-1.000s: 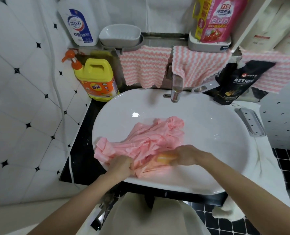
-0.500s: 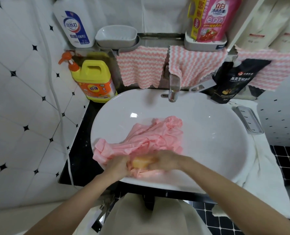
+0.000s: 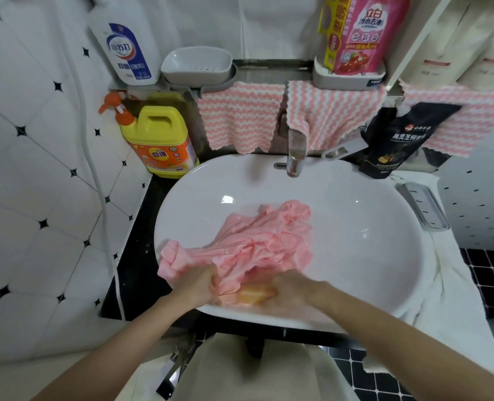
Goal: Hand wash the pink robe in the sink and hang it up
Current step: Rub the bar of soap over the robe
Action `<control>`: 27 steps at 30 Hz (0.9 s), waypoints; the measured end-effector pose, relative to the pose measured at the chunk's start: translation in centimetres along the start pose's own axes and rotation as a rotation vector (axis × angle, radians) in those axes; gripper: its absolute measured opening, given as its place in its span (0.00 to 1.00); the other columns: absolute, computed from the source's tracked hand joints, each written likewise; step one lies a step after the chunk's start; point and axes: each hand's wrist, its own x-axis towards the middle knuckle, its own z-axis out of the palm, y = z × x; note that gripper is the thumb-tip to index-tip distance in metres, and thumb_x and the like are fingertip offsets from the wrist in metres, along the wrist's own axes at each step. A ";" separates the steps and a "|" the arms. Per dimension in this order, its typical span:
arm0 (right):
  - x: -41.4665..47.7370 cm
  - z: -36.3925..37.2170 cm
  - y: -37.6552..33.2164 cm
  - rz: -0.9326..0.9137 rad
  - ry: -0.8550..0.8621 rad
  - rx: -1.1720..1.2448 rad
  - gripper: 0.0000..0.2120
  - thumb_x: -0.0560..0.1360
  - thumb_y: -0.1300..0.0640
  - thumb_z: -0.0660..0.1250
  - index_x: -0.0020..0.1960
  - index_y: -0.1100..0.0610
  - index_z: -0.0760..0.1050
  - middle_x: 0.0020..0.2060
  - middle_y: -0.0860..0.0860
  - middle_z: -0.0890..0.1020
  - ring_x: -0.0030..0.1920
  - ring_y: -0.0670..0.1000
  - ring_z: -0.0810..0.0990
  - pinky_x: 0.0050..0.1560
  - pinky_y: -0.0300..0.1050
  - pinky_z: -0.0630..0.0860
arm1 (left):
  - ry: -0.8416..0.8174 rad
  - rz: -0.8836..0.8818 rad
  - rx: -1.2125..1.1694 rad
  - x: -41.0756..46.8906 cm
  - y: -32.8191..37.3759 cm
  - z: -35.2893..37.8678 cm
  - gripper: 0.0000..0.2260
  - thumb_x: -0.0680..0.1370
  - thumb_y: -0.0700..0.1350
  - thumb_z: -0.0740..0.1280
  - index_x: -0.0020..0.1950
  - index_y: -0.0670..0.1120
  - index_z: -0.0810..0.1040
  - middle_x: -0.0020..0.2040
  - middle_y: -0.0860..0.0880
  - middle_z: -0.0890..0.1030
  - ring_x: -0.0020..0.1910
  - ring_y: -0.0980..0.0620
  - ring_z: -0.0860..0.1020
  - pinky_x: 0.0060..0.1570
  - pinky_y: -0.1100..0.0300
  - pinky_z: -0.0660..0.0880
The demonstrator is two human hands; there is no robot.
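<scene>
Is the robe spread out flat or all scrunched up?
Scrunched up: the robe lies bunched in folds in the sink, and the left hand grips one end.

Pink robe (image 3: 257,244), wht sink (image 3: 384,256), orange soap (image 3: 255,295), pink/wht zigzag cloths (image 3: 237,117).

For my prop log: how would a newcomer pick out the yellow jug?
Start at the white sink. At its back left corner, against the tiled wall, stands the yellow jug. Unlike the white bottle above, it has an orange pump and label.
</scene>
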 end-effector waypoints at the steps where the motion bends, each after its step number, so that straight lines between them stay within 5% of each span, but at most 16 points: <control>1: -0.5 -0.4 1.9 0.091 -0.030 -0.107 0.29 0.75 0.39 0.61 0.74 0.43 0.61 0.71 0.48 0.70 0.68 0.52 0.69 0.64 0.40 0.65 | -0.006 -0.002 -0.001 0.0 0.0 -0.2 0.11 0.71 0.40 0.73 0.40 0.49 0.71 0.38 0.56 0.74 0.43 0.53 0.78 0.41 0.62 0.74; 4: -3.2 -3.3 5.7 0.272 -0.140 -0.316 0.27 0.77 0.39 0.57 0.75 0.39 0.56 0.69 0.50 0.72 0.68 0.54 0.70 0.62 0.42 0.66 | -0.020 -0.017 0.019 0.0 0.1 -0.1 0.14 0.68 0.43 0.76 0.39 0.53 0.70 0.41 0.55 0.76 0.45 0.53 0.78 0.45 0.61 0.76; 10: -1.1 -1.9 -1.3 0.003 -0.057 0.151 0.27 0.76 0.44 0.64 0.73 0.39 0.61 0.74 0.44 0.64 0.72 0.48 0.63 0.67 0.38 0.59 | -0.035 0.006 0.083 0.4 0.3 -0.3 0.06 0.74 0.40 0.68 0.40 0.50 0.75 0.40 0.56 0.77 0.45 0.53 0.78 0.46 0.62 0.74; 13: -0.8 -0.9 3.1 0.175 -0.113 -0.032 0.30 0.76 0.41 0.63 0.75 0.43 0.59 0.72 0.49 0.68 0.70 0.53 0.68 0.67 0.43 0.65 | -0.093 0.024 0.071 0.1 0.6 -0.5 0.08 0.73 0.41 0.70 0.41 0.51 0.73 0.41 0.57 0.77 0.46 0.53 0.78 0.46 0.62 0.74; 16: -2.7 -3.0 7.9 0.287 -0.163 -0.167 0.27 0.74 0.40 0.60 0.72 0.34 0.60 0.66 0.47 0.75 0.64 0.53 0.74 0.59 0.44 0.70 | -0.179 0.080 0.017 -0.3 1.1 -0.1 0.07 0.74 0.49 0.69 0.47 0.52 0.72 0.46 0.53 0.76 0.44 0.54 0.75 0.41 0.64 0.69; 19: -4.2 -4.8 8.3 0.270 -0.044 0.216 0.26 0.68 0.38 0.62 0.66 0.26 0.63 0.62 0.36 0.75 0.56 0.45 0.75 0.51 0.39 0.70 | -0.183 0.119 0.158 -0.3 2.1 0.8 0.17 0.70 0.60 0.70 0.51 0.51 0.74 0.45 0.55 0.74 0.44 0.53 0.74 0.36 0.61 0.63; 21: -4.1 -5.0 8.0 0.230 0.124 0.475 0.26 0.64 0.36 0.62 0.62 0.23 0.65 0.59 0.35 0.77 0.51 0.42 0.75 0.45 0.37 0.71 | -0.111 0.195 0.184 -0.2 3.1 1.0 0.11 0.72 0.55 0.70 0.46 0.50 0.73 0.43 0.53 0.76 0.41 0.52 0.72 0.34 0.60 0.62; 24: -3.7 -4.5 8.0 0.213 0.243 0.606 0.26 0.64 0.37 0.63 0.62 0.23 0.66 0.51 0.36 0.79 0.44 0.45 0.76 0.41 0.37 0.71 | 0.184 0.266 -0.101 -0.9 3.2 -0.2 0.04 0.75 0.46 0.67 0.44 0.53 0.73 0.33 0.53 0.75 0.31 0.56 0.71 0.31 0.63 0.63; 27: -4.1 -3.5 8.9 0.243 0.359 0.745 0.28 0.65 0.38 0.65 0.65 0.28 0.67 0.40 0.36 0.77 0.37 0.43 0.72 0.39 0.36 0.70 | 0.543 -0.020 -0.232 -2.0 0.0 -2.2 0.03 0.76 0.45 0.66 0.45 0.49 0.73 0.34 0.50 0.78 0.35 0.49 0.77 0.30 0.61 0.66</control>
